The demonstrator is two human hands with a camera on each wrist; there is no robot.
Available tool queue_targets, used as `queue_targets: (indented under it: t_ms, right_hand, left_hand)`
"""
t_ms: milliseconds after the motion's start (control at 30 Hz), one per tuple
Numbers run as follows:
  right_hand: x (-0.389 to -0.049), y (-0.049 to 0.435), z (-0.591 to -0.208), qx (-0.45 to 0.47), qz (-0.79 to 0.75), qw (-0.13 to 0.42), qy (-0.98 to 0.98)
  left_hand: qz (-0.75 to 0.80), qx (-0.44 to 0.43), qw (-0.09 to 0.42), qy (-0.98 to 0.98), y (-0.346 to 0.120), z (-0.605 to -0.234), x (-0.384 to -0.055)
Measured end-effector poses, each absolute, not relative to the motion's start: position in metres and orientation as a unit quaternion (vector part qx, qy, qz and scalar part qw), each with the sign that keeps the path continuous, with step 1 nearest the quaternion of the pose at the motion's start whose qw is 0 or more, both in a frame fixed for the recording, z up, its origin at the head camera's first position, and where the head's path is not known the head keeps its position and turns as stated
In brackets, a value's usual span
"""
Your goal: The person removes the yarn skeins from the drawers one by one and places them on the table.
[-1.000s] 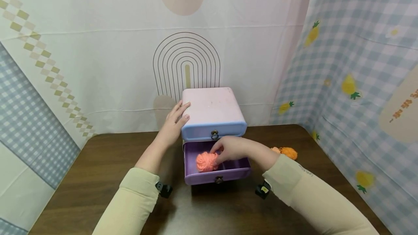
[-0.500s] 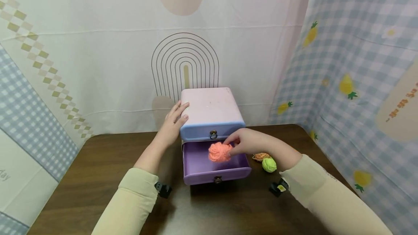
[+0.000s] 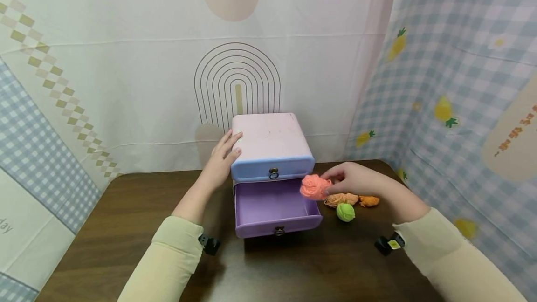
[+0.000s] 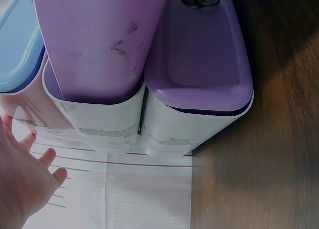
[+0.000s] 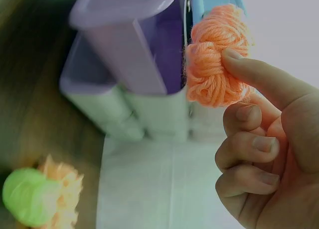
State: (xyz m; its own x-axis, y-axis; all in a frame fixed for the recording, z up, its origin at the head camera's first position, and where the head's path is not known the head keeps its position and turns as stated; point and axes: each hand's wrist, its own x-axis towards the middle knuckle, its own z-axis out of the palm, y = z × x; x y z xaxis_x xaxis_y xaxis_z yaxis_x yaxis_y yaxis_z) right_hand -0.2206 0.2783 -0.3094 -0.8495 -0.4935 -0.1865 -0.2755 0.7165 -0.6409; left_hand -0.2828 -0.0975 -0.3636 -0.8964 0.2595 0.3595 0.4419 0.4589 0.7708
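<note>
A coral yarn ball (image 3: 313,187) is pinched between the thumb and fingers of my right hand (image 3: 352,181), held up beside the right end of the pulled-out purple drawer (image 3: 272,202). In the right wrist view the thumb presses on the coral strands (image 5: 214,59). My left hand (image 3: 220,157) rests with fingers spread against the left side of the small drawer cabinet (image 3: 272,136), which has a pink top and a blue upper drawer (image 3: 256,169). The left wrist view shows those extended fingers beside the cabinet's side, along with the purple drawer's outer wall (image 4: 99,44).
On the table right of the cabinet lie a lime-green yarn ball (image 3: 346,212), a peach yarn bundle (image 3: 337,200) and an orange one (image 3: 369,201). A lower purple drawer (image 4: 204,54) sits pushed in. A printed cloth (image 3: 147,83) hangs behind the table.
My right hand has lifted the coral yarn ball out of the purple drawer and carried it to the right. The left hand stays on the cabinet.
</note>
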Motion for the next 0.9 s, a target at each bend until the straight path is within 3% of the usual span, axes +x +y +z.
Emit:
queue_targets:
  t_ms: [600,900]
  right_hand:
    - [-0.217,0.396,-0.373,-0.126,-0.35,0.19,0.909]
    - [-0.22,0.428,-0.401,-0.069,-0.376,0.222,0.897]
  left_hand:
    - [-0.48,-0.21,0.096,-0.846,-0.099,-0.365,-0.284]
    - [-0.482,-0.212,0.095,-0.845,-0.098,-0.365,-0.284]
